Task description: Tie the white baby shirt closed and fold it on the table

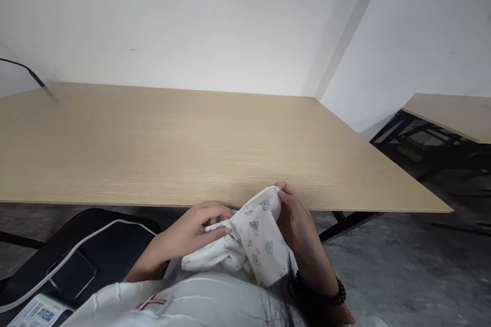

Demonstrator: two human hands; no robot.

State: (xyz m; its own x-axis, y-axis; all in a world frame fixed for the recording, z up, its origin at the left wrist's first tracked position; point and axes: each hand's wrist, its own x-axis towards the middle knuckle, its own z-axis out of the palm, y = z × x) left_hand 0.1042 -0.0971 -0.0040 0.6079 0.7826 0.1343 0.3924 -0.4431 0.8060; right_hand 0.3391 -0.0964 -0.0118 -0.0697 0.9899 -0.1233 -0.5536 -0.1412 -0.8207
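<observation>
One printed cloth [263, 242] between left hand [197, 230] and right hand [296, 218], fast in each grip

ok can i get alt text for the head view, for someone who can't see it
A person's left hand and right hand hold a bunched white cloth with small green and pink prints at the near edge of a wood-coloured table. At lower left, a white cable crosses in front of a black chair.
</observation>
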